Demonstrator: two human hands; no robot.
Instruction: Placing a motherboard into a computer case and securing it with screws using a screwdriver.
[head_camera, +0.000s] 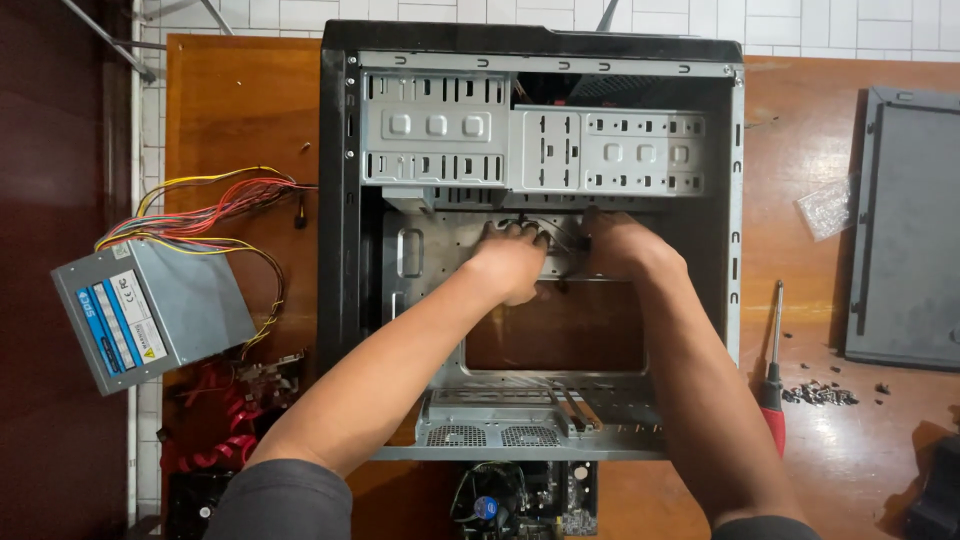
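Note:
An open black and grey computer case (345, 200) lies on its side on a wooden table. Both my hands reach inside it, just below the metal drive cages (530, 145). My left hand (510, 262) has its fingers curled around a thin bundle of black cables (560, 235) near the case's inner plate. My right hand (620, 245) sits beside it, fingers closed on the same cables. The fingertips are partly hidden in shadow.
A grey power supply (150, 310) with coloured wires lies at left. Red cables and a circuit board (235, 420) are below it. A red-handled screwdriver (772, 370), loose screws (820, 393), a small plastic bag (825, 208) and the grey side panel (910, 230) lie at right. A motherboard (525, 500) sits at the near edge.

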